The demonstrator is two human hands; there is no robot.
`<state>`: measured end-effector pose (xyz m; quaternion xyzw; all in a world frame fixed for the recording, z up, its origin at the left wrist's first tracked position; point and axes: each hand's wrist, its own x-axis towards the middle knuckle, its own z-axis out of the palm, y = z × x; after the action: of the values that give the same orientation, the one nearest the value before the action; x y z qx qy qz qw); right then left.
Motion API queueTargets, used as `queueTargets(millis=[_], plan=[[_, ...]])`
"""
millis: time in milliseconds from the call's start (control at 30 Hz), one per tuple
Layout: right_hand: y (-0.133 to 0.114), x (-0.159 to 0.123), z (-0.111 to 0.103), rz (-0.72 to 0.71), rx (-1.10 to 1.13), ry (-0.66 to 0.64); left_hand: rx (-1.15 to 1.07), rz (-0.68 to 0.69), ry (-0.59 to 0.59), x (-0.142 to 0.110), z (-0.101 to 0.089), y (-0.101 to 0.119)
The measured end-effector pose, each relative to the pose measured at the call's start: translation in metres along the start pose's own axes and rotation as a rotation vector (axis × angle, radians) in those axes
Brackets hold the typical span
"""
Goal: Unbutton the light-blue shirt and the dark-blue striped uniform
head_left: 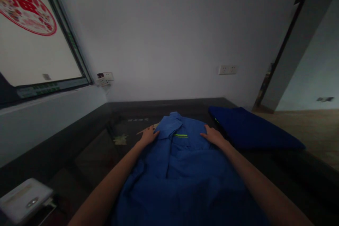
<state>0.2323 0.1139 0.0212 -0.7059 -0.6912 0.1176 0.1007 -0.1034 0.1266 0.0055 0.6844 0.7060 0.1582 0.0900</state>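
A blue button-front work shirt [185, 169] lies lengthwise before me on a dark, glossy table, its collar end pointing away. A yellow-green stripe crosses its chest, and the near part sinks into shadow. At the shirt's upper left edge rests my left hand [149, 135], thumb and forefinger apart on the cloth. My right hand [214, 136] touches the opposite upper edge with its fingers spread. Some fingertips of both hands are hard to make out in the dim light.
A folded darker blue cloth [251, 129] lies on the table [92, 148] at right. Left of the shirt is a pale yellowish patch [120, 139]; a white box-like device [26, 197] stands near left. A wall with sockets [227, 70] borders the far edge.
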Motion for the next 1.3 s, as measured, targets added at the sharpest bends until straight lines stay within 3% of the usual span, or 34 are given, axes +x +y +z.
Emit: queueTargets(millis=[100,267,433,633,767,900,1033,1167,1300], plan=[[0.0,0.016,0.014,-0.037,0.112,0.01,-0.027,-0.011,0.015,0.008,0.011,0.001],[0.001,0.017,0.02,-0.175,0.193,0.007,-0.067,0.077,0.01,0.0,0.011,-0.001],[0.017,0.016,0.01,-0.214,0.205,0.048,-0.007,0.044,0.11,-0.01,-0.005,-0.02],[0.058,0.006,-0.01,-0.118,0.11,0.174,0.096,-0.093,0.134,-0.005,-0.022,-0.053],[0.078,-0.011,-0.018,-0.099,0.043,0.221,0.15,-0.115,0.138,-0.008,-0.031,-0.048],[0.09,-0.037,-0.029,-0.212,0.122,0.23,0.287,0.094,0.099,-0.052,-0.052,-0.019],[0.091,-0.076,-0.047,-0.274,0.187,0.267,0.225,0.291,-0.216,-0.132,-0.061,0.014],[0.08,-0.125,-0.053,-0.358,0.29,-0.04,0.396,0.202,-0.351,-0.196,-0.046,0.025],[0.067,-0.162,-0.042,-0.347,0.275,-0.265,0.432,0.133,-0.35,-0.211,-0.032,0.016]])
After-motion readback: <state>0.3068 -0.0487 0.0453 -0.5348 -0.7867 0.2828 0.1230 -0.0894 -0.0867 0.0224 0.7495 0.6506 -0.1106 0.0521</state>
